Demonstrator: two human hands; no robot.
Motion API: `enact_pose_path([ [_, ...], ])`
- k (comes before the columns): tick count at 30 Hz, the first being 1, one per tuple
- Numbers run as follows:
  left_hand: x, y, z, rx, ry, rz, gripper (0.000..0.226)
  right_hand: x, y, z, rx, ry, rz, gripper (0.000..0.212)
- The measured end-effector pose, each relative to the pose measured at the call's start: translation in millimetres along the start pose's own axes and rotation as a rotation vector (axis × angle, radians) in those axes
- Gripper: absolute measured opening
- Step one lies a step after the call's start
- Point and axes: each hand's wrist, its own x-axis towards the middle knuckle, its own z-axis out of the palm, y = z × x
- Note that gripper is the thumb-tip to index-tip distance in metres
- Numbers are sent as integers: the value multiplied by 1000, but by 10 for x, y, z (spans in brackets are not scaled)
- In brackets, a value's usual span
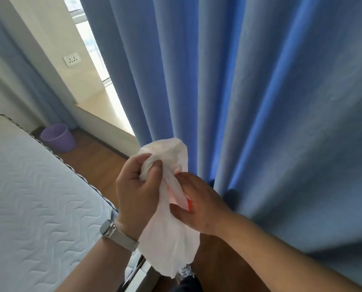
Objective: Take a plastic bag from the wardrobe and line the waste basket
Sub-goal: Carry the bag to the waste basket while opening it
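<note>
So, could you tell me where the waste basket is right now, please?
In the head view the purple waste basket stands on the wooden floor at far left, between the mattress corner and the window ledge.

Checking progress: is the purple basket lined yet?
No. The basket stands bare on the floor; both hands grip the bunched bag.

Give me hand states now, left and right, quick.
Left hand: closed, gripping the upper part of the white plastic bag.
Right hand: fingers pinching the same bag lower down, near its red print.
</note>
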Motion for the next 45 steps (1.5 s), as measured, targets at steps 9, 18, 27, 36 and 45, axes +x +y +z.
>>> enact_pose_path([
  [9, 1101, -460, -349, -53, 122, 5, 29, 1429, -172, 96, -27, -62, -133, 51],
  [18, 1713, -802, -975, 5, 321, -67, 22, 2381, -502, 478, 56, -156, -342, 64],
  [27, 2052, -1309, -1416, 86, 540, -146, 5, 3210, -632, 1176, 164, -228, -509, 59],
  [36, 2802, -1897, -1606, 248, 663, -164, 9, 4443, -533, 1652, 306, -256, -636, 39],
  [45, 3949, -2344, -1525, 405, 677, -157, 8, 5801, -338, 1681, 308, -273, -714, 42],
])
